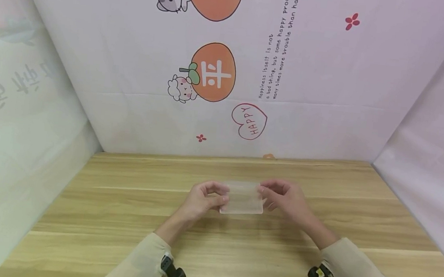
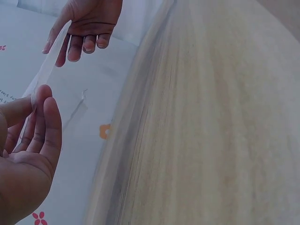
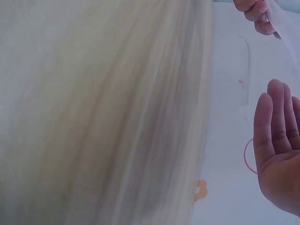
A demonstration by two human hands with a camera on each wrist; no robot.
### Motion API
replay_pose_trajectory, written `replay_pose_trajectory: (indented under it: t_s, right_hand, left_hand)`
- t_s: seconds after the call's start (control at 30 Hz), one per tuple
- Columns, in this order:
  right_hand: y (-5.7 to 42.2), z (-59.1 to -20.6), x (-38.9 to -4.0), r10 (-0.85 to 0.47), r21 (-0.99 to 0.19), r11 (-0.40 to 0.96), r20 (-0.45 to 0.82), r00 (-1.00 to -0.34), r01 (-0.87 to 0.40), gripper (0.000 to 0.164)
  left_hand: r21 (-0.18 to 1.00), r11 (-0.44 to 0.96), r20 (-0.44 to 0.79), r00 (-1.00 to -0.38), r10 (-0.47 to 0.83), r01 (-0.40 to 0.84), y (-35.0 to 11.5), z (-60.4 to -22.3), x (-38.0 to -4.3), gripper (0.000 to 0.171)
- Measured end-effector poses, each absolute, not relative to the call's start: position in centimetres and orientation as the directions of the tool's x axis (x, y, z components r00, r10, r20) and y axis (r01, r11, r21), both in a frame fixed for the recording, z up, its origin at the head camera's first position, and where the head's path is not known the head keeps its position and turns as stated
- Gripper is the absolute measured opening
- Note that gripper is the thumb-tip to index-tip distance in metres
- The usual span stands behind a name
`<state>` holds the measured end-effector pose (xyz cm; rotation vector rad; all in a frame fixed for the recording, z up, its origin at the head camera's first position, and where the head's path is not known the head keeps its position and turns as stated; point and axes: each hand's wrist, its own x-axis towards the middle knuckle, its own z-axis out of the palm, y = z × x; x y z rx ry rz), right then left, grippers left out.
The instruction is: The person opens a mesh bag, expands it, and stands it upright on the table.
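A thin, translucent rectangular plastic sheet (image 1: 244,199) is held up above the table between both hands. My left hand (image 1: 199,199) pinches its left edge between thumb and fingers. At the upper right corner, my right hand (image 1: 286,200) pinches it between thumb and index finger, its other fingers extended behind. The left wrist view shows the sheet (image 2: 47,68) nearly edge-on and slightly bowed, stretching from the left hand (image 2: 30,159) to the right hand (image 2: 91,21). Part of the sheet (image 3: 284,28) shows at the upper right of the right wrist view.
A wood-grain table (image 1: 135,224) lies beneath both hands. White printed cloth (image 1: 304,129) rises behind it, with cloth walls left (image 1: 15,135) and right (image 1: 441,143). Small black cameras are worn on the left wrist (image 1: 173,272) and right wrist (image 1: 318,275).
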<state>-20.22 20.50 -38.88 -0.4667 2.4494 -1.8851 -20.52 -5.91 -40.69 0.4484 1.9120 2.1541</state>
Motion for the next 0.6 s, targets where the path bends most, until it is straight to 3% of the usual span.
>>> replay_pose_trajectory:
  t_s: [0.2,0.3,0.37,0.47,0.6]
  right_hand:
    - [21.23,-38.19,-19.95,-0.179,-0.901,0.312,0.255,-0.95,-0.3,0.023]
    - [21.21,-37.85,-19.67,-0.17,-0.834,0.375,0.366,-0.915,-0.404,0.019]
    - [21.08,-37.8,-19.58,-0.191,-0.763,0.403,0.47,-0.862,-0.506,0.018]
    - [20.78,-38.01,-19.55,-0.269,-0.597,0.432,0.63,-0.729,-0.676,0.027]
    - [20.53,-38.55,-19.29,-0.398,-0.386,0.467,0.711,-0.579,-0.795,0.046]
  left_hand:
    - [0.988,-0.149,0.083,-0.924,0.373,0.028,-5.9,-40.61,-20.41,0.027]
    - [0.987,-0.156,0.084,-0.923,0.375,0.026,-5.86,-40.64,-20.39,0.025]
    - [0.987,-0.16,0.079,-0.925,0.371,0.02,-5.84,-40.69,-20.39,0.024]
    - [0.985,-0.174,0.065,-0.93,0.362,0.001,-5.83,-40.75,-20.4,0.023]
    - [0.98,-0.2,0.046,-0.935,0.352,-0.027,-5.87,-40.82,-20.44,0.022]
